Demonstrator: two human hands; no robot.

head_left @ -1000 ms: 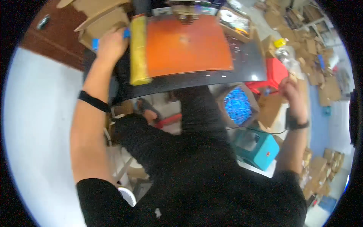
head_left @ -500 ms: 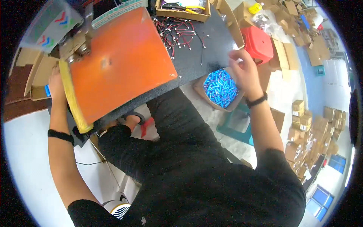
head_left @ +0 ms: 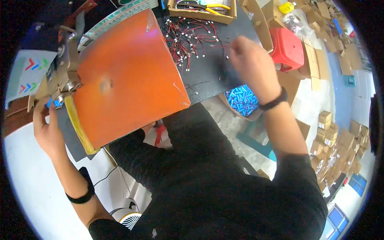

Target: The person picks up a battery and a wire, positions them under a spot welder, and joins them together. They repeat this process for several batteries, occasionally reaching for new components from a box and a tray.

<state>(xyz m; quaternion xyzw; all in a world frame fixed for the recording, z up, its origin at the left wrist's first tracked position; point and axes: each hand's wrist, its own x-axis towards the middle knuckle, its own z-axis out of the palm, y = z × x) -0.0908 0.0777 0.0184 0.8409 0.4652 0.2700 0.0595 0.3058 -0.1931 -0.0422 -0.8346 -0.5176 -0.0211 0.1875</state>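
My left hand (head_left: 49,130) is at the table's left edge, thumb and fingers apart, with the fingertips next to blue cylindrical cells (head_left: 58,104) beside a metal fixture (head_left: 66,86). Whether the fingertips touch a cell cannot be made out. My right hand (head_left: 255,68) is over the right part of the table, its fingers curled together and blurred. Its fingertips are beside a loose pile of red and black connector wires (head_left: 188,44); what they hold, if anything, is hidden. An orange board (head_left: 132,80) with yellow tape (head_left: 78,126) along its left edge lies between my hands.
Below my right wrist stands a box of blue cells (head_left: 242,100). A cardboard tray (head_left: 204,16) with yellow-handled pliers (head_left: 218,9) sits at the back. A red stool (head_left: 287,48) stands to the right, and a teal stool (head_left: 258,142) is below the cell box.
My right hand has moved from above the cell box up and left to the wires. My left hand has come off the taped edge and opened beside the fixture. The patterned plastic bag has shifted down.
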